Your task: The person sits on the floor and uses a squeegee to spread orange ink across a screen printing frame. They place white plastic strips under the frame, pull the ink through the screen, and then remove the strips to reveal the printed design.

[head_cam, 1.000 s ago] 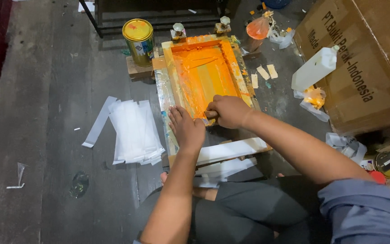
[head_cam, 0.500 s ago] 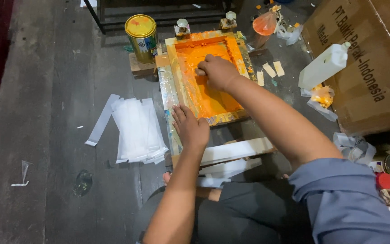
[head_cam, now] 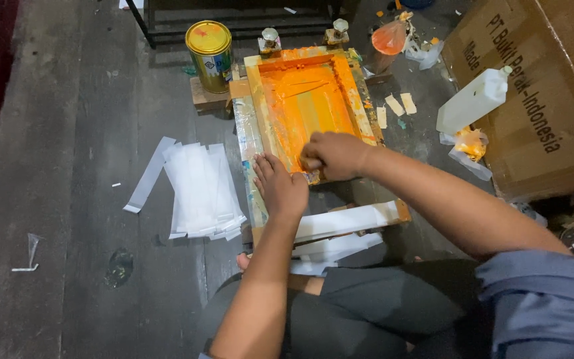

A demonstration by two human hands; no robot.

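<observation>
A wooden screen frame (head_cam: pixel 255 100) smeared with orange ink lies on the floor in front of me. My right hand (head_cam: pixel 337 155) is closed at the near end of the orange mesh, around a squeegee that it almost entirely hides. My left hand (head_cam: pixel 280 187) lies flat with fingers spread on the frame's near left corner and presses it down. White sheets (head_cam: pixel 350 221) stick out from under the frame's near edge, above my crossed legs.
A stack of white plastic sheets (head_cam: pixel 200 193) and a loose strip (head_cam: pixel 146 176) lie to the left. A yellow paint can (head_cam: pixel 208 45) stands at the back left. A white bottle (head_cam: pixel 474 102), a cardboard box (head_cam: pixel 553 80) and an orange-filled bag (head_cam: pixel 390 38) are to the right.
My right hand went to the far end of the screen, then came back across the mesh to the near end. My left hand stayed on the frame's corner.
</observation>
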